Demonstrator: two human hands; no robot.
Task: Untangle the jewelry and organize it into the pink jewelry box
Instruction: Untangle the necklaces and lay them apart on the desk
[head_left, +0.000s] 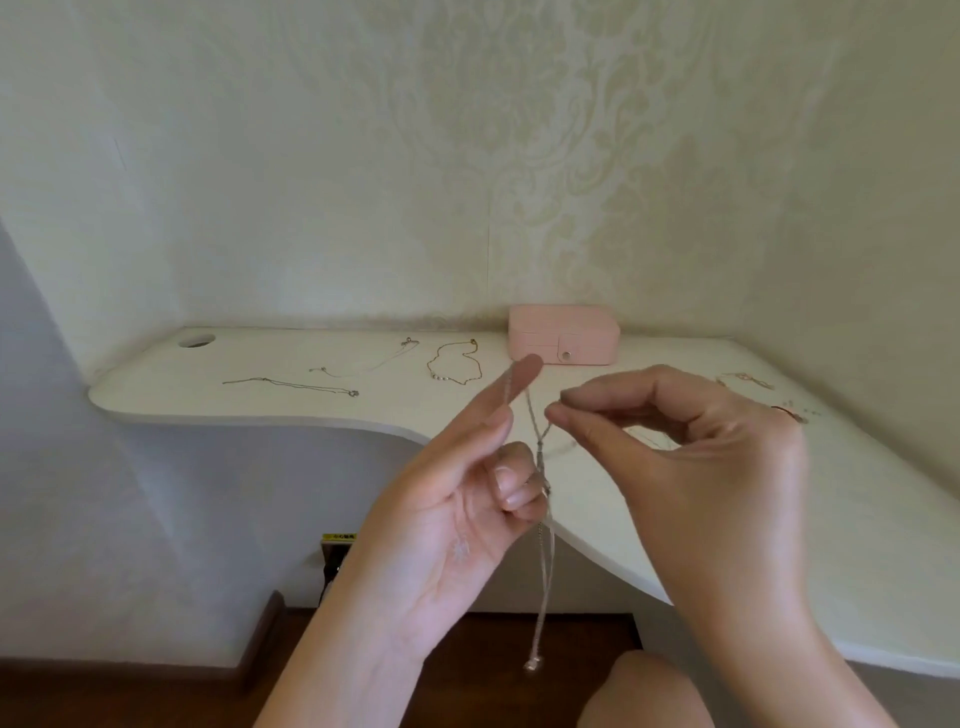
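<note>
At 6 o'clock, nearest the camera, a bare knee shows above a dark wooden floor. Just above it the two hands work a silver chain in the air in front of the bench. The left hand has its forefinger straight, pointing to 1 o'clock with the chain looped over it, and its other fingers curled, pinching the strand. The right hand pinches the chain at its thumb and forefinger tips. The chain's free end hangs straight down to 6 o'clock.

Under the bench edge, a yellow label carries dark writing too small to read.

On the bench, at 10 o'clock from the hands, lie two silver necklaces and a gold necklace, each apart from the others. At 3 o'clock sit small jewelry pieces. At 12 o'clock, against the wall, the pink jewelry box stands closed, with a round metal snap on its front and no readable brand.
</note>
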